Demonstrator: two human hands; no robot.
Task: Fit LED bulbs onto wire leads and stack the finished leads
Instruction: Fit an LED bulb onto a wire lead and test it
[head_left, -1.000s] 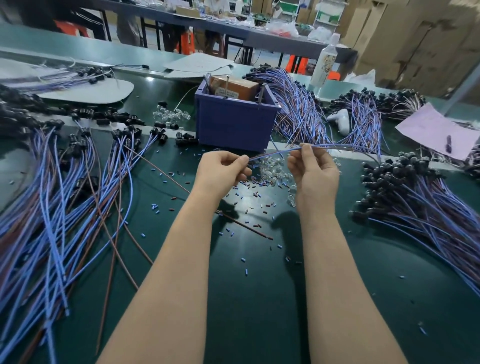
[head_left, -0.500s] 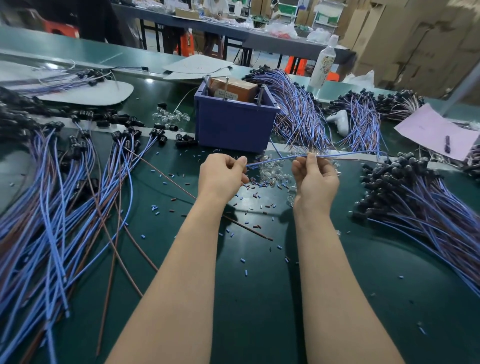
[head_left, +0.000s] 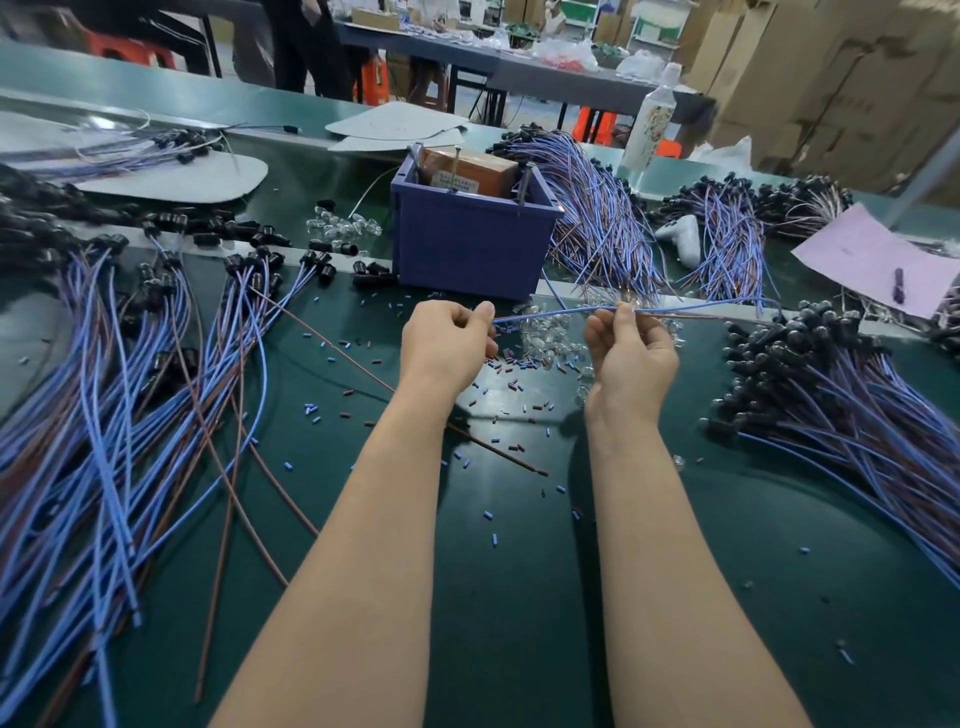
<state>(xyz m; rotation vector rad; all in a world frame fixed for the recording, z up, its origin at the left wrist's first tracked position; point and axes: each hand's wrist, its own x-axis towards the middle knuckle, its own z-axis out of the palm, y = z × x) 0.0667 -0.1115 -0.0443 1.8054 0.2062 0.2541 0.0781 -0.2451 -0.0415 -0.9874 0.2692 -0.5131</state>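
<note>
Lead (head_left: 550, 313) spans both | left hand (head_left: 447, 340) pinches end | right hand (head_left: 631, 348) pinches middle

Right hand (head_left: 631, 358) lowered, leveling the wire lead (head_left: 550, 313).

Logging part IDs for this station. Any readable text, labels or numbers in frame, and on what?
Nothing legible.
White label on brown box in blue bin: printed lines, too small to read.
Wrap on bottle: blurred print, unreadable.
Faint marks on pink paper: unreadable.
</note>
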